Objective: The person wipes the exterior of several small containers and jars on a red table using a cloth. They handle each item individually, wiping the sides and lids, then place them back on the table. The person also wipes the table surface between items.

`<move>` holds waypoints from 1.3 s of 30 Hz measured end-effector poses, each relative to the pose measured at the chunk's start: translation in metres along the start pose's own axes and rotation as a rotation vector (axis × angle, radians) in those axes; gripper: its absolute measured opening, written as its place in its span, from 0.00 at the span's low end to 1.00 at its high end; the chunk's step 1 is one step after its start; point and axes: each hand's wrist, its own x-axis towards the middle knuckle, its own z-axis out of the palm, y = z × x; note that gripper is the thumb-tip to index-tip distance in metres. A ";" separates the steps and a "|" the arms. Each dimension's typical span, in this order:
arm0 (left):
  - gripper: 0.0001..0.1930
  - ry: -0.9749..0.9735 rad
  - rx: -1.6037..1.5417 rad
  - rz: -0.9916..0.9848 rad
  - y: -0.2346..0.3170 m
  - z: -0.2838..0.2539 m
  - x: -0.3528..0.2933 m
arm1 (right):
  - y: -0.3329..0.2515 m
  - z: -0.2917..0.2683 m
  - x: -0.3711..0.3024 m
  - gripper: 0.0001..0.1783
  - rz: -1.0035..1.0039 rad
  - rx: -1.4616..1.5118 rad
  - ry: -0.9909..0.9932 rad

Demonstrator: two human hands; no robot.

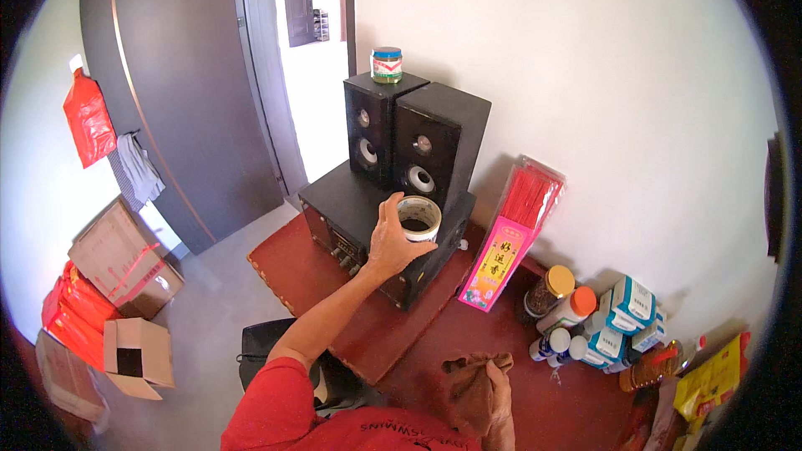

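My left hand grips a roll of tape, its thumb and fingers spread around the pale, thick-walled ring. The roll is over the top of a black amplifier box with knobs on its front; whether it touches the box, I cannot tell. Just behind the roll are two black speakers with silver cones. Lower right, my right hand is closed on a brown cloth, which hangs over the dark red table. Part of that hand's grip is hidden by the cloth.
A jar with a blue lid tops the left speaker. A pink packet of red incense sticks leans against the wall. Several bottles and jars and blue-white boxes crowd the table's right side. Cardboard boxes lie on the floor at left.
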 end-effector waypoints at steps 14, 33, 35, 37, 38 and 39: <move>0.51 0.389 0.243 -0.102 0.002 -0.076 0.203 | 0.024 -0.066 0.062 0.40 0.153 0.096 -0.047; 0.28 0.321 -0.337 0.152 0.056 -0.076 0.167 | -0.017 -0.038 0.023 0.30 -0.194 0.282 -0.031; 0.30 0.173 -0.386 0.184 0.072 -0.076 0.114 | -0.038 -0.020 0.016 0.29 -0.261 0.317 -0.184; 0.32 0.023 -0.512 0.097 0.074 -0.069 0.059 | -0.063 0.014 0.012 0.30 -0.288 0.266 -0.231; 0.31 0.027 -0.499 0.096 0.073 -0.064 0.033 | -0.070 0.023 0.008 0.29 -0.314 0.256 -0.232; 0.31 -0.068 -0.566 0.080 0.084 -0.052 0.013 | -0.071 0.010 0.012 0.29 -0.432 0.130 -0.206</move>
